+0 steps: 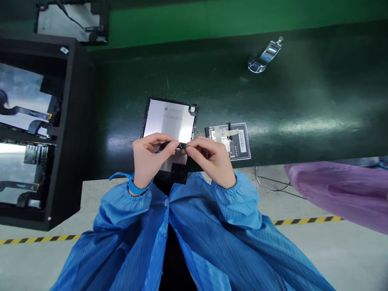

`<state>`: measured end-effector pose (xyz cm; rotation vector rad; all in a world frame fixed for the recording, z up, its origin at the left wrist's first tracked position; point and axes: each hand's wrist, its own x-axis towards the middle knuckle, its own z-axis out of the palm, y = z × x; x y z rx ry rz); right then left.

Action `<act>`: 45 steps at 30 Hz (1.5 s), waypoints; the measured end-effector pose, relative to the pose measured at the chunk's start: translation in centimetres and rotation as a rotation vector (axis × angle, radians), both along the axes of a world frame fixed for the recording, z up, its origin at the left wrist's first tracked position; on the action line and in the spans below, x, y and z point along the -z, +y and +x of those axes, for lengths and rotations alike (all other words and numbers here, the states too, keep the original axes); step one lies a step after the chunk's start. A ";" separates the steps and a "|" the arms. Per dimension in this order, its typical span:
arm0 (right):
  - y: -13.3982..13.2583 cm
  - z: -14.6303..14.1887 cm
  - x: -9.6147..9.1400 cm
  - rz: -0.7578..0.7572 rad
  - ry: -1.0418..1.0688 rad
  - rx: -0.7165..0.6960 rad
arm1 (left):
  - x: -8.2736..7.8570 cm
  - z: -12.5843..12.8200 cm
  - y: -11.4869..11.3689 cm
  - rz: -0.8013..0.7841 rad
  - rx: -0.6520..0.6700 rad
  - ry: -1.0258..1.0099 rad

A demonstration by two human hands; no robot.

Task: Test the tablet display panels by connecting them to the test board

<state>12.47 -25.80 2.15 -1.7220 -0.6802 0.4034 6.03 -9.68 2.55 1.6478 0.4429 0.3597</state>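
A tablet screen panel (169,115) with a silvery back and black frame lies at the front edge of the dark green bench. Above its lower part, my left hand (151,155) pinches a black flex cable (182,145). My right hand (212,157) closes thumb and forefinger on the cable's gold-tipped end, meeting the left fingertips. Just right of the panel is a circuit board with a battery (241,141), a strip of pale tape across it; my right hand hides its lower left part.
A black rack (74,121) at the left holds several similar panels. Another panel (72,22) lies behind it. A shiny metal tool (264,56) rests at the back right of the bench. A person's purple sleeve (336,190) comes in from the right.
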 end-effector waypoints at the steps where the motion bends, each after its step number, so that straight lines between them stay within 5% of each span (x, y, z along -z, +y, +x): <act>1: 0.0 0.0 0.0 -0.005 -0.001 0.001 | 0.0 0.0 0.0 0.005 0.006 0.007; 18: -0.4 0.3 -0.1 -0.034 -0.072 -0.045 | -1.1 -0.3 0.6 0.114 0.227 0.123; 38: -1.6 1.6 -0.6 -0.094 -0.160 -0.294 | -1.6 -0.3 0.4 0.069 0.387 0.159; 42: -1.5 2.3 -0.5 -0.043 -0.146 -0.435 | -1.8 -0.3 0.4 0.034 0.474 0.200; 45: -0.6 1.8 0.2 0.037 -0.135 -0.352 | -1.7 -0.2 0.3 0.024 0.533 0.215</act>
